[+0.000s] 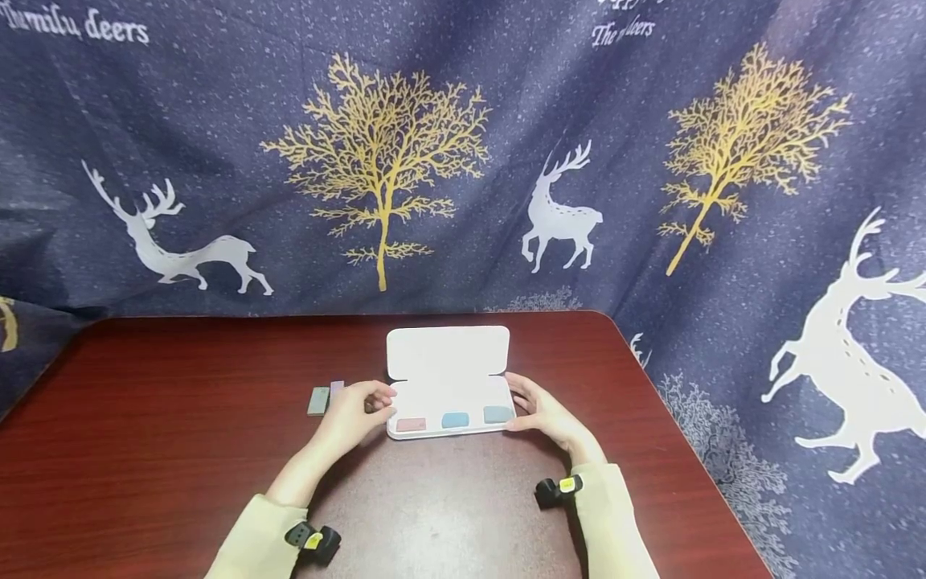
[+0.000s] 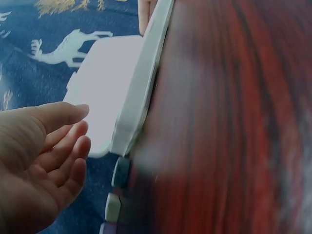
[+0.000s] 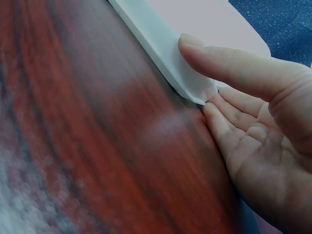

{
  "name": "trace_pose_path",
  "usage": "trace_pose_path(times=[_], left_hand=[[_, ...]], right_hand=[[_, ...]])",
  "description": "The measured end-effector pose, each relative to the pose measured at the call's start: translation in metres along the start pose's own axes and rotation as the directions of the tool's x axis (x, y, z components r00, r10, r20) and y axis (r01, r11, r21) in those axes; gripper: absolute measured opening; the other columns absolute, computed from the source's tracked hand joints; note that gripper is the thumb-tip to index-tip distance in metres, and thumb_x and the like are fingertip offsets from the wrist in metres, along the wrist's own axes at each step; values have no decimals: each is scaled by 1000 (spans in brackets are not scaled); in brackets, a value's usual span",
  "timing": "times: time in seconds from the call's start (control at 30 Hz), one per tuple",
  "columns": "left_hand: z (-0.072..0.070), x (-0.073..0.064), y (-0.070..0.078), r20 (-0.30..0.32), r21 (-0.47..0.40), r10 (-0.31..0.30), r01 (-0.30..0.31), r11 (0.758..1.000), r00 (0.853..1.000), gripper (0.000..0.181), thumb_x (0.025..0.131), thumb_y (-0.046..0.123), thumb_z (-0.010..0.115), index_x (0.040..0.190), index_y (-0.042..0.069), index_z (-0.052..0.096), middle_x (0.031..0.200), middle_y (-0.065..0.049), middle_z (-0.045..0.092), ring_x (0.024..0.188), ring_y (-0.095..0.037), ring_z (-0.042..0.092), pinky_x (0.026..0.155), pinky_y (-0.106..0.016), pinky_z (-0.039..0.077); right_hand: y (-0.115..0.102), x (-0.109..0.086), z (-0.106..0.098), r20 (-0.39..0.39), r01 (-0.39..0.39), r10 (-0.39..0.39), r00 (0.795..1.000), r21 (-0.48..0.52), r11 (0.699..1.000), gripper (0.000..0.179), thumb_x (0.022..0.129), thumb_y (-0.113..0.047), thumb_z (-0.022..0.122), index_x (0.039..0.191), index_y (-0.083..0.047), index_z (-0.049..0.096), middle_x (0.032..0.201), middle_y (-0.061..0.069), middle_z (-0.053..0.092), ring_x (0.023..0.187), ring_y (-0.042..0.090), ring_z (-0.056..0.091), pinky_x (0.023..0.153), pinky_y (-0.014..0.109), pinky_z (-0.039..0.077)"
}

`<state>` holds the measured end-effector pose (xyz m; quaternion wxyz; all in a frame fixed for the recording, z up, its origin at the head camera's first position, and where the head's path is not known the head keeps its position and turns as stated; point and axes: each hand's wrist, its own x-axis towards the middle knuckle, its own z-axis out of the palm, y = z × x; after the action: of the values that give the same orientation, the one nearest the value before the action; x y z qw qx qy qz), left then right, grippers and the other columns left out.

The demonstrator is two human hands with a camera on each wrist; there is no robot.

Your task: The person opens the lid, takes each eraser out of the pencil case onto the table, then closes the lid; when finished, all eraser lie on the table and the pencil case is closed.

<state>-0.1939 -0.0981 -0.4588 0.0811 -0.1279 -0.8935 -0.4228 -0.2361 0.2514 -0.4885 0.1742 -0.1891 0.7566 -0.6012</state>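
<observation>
A white hinged case (image 1: 448, 402) lies on the table with its lid (image 1: 448, 351) raised at the back. Along its front edge sit a pink block (image 1: 411, 425), a blue block (image 1: 455, 420) and a grey-blue block (image 1: 497, 414). My left hand (image 1: 358, 412) is beside the case's left end, fingers loosely bent with nothing in them in the left wrist view. At the opposite end my right hand (image 1: 544, 414) holds the case, thumb over its corner and fingertips against its end in the right wrist view.
Left of the case, partly behind my left hand, lie a green block (image 1: 318, 401) and a purple block (image 1: 336, 388). A dark green block (image 2: 121, 171) shows close to the case's end. The brown table (image 1: 181, 450) meets a patterned blue cloth (image 1: 463, 201) at the back.
</observation>
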Motion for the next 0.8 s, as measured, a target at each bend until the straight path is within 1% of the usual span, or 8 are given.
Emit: trace_pose_path(times=[0.03,0.13,0.2,0.3,0.33,0.4,0.57,0.8], left_hand=[[2,0,2,14,9,6,-6,1000,1000,18,80,3,74,97,3,71,84,-4,71,77,-16,67,72,-32,56],[6,1,9,54,48,20,-23,999,998,20,80,4,74,99,4,72,86,-5,73,79,-18,68,84,-42,54],[7,2,13,87,73,27,-33,997,996,21,80,7,75,101,5,72,87,-4,73,81,-18,68,85,-44,53],[9,3,19,135,108,14,-29,994,991,25,82,19,78,103,6,73,89,-3,73,84,-18,67,85,-41,51],[9,3,21,151,115,13,-31,993,988,27,82,22,78,103,6,73,90,-3,73,85,-18,66,80,-38,51],[10,3,24,178,125,2,-24,992,984,31,82,27,78,104,5,74,92,-3,74,86,-19,66,79,-36,52],[15,2,24,211,128,-27,0,992,977,27,85,25,75,104,5,74,96,-5,74,91,-22,69,81,-39,56],[20,1,20,217,135,7,-37,990,976,24,87,24,73,102,6,74,96,-4,75,90,-21,70,82,-40,56]], right_hand=[[-1,0,0,0,-3,3,1000,0,1000,92,77,5,74,151,8,19,156,30,23,146,42,20,120,52,16],[-2,0,0,-1,-10,10,1000,5,1000,92,77,5,75,151,7,19,156,30,23,146,42,20,120,52,16],[-2,0,-1,-2,-12,12,1000,3,1000,92,78,5,75,151,7,19,156,30,23,146,43,21,120,52,17],[-2,1,0,-2,-12,12,1000,4,1000,92,77,6,74,151,7,19,156,30,24,146,42,21,120,51,17],[-2,1,0,-2,-11,11,1000,2,1000,92,77,5,74,151,8,20,156,30,24,146,42,21,120,51,17],[-1,1,0,-2,-9,9,1000,1,1000,91,77,6,74,151,8,20,156,30,23,146,42,21,120,50,17],[-1,0,1,-1,-8,8,1000,0,1000,90,77,6,74,150,8,20,156,30,23,146,42,20,120,51,17],[2,2,-1,3,-9,10,1000,-25,1000,90,78,6,74,150,8,20,156,30,23,146,42,21,120,51,18]])
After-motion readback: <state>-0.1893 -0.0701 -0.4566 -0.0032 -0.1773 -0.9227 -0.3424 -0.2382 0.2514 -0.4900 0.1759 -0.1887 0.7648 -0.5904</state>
